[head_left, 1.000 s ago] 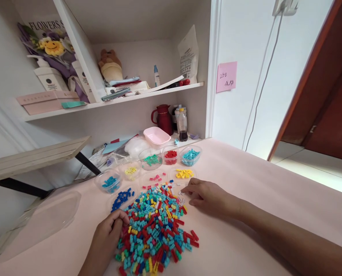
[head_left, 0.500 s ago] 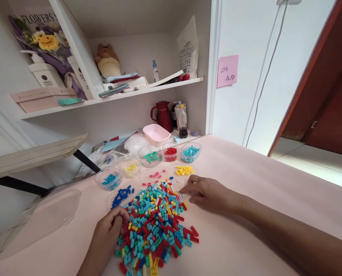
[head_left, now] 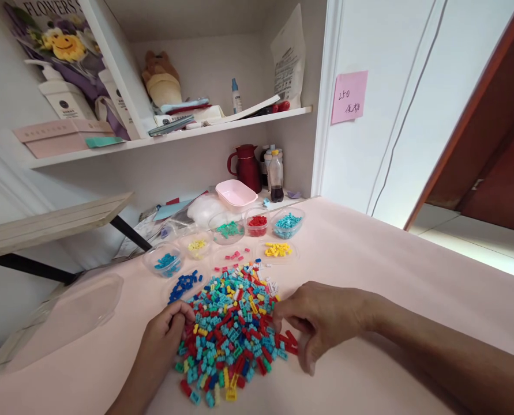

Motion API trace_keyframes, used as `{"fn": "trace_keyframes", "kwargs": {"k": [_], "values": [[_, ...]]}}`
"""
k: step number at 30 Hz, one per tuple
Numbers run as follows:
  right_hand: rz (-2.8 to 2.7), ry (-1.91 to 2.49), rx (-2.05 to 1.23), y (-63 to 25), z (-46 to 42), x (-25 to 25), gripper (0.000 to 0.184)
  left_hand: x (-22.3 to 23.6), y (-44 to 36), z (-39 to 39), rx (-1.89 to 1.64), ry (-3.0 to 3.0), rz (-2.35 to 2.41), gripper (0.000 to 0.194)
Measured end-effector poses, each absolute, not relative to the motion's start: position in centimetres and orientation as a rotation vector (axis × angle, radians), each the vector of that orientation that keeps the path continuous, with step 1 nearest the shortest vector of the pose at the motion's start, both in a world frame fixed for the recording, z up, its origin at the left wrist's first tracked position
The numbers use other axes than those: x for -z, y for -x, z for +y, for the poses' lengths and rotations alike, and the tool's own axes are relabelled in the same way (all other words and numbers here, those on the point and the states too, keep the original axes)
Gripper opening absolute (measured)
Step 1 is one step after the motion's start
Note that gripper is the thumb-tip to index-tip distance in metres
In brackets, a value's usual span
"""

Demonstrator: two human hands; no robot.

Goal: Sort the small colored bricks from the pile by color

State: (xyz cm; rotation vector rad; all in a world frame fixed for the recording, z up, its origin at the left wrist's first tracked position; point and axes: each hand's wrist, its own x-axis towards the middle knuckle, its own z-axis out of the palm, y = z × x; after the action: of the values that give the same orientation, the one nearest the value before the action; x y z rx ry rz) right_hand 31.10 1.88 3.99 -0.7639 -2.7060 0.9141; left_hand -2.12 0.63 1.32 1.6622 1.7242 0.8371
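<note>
The pile [head_left: 231, 331] of mixed bricks lies loose on the table [head_left: 395, 262], between the two hands.

Left hand [head_left: 165, 334]: at the pile's left edge, fingers curled inward. Whether a brick is held in them cannot be told.

Right hand [head_left: 326, 314]: at the pile's right edge, palm down, thumb and fingers spread well apart; no brick is seen in its grip. The fingertips reach the pile's edge in view; contact cannot be confirmed. Loose red bricks [head_left: 290, 341] lie at the pile's right side, just beside this hand.

White bricks [head_left: 273, 286] sit at the pile's far right edge. Dark blue bricks [head_left: 184, 285] are grouped at its far left. Pink bricks [head_left: 235, 255] lie just behind the pile, yellow bricks [head_left: 278, 249] behind it to the right.

Farther behind the pile, clear tubs [head_left: 286, 235] hold single colours, including turquoise, red and green. Beyond these, also behind the pile, stand a pink basin [head_left: 236, 195], a red jug [head_left: 248, 168] and a bottle [head_left: 276, 177].
</note>
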Motion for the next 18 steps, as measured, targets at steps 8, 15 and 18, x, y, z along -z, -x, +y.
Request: {"fn": "trace_keyframes", "kwargs": {"k": [8, 15, 18], "values": [[-2.470, 0.791, -0.580, -30.2, 2.4, -3.4, 0.021, -1.6, 1.9, 0.5, -0.845, -1.666, 1.736, 0.024], [-2.288, 0.830, -1.299, -30.8, 2.1, -4.2, 0.025, -1.7, 1.8, 0.3, -0.874, -1.658, 1.713, 0.022], [-2.403, 0.708, -1.912, -31.1, 1.2, -4.6, 0.034, -1.8, 1.8, 0.3, -0.884, -1.654, 1.697, 0.022]]}}
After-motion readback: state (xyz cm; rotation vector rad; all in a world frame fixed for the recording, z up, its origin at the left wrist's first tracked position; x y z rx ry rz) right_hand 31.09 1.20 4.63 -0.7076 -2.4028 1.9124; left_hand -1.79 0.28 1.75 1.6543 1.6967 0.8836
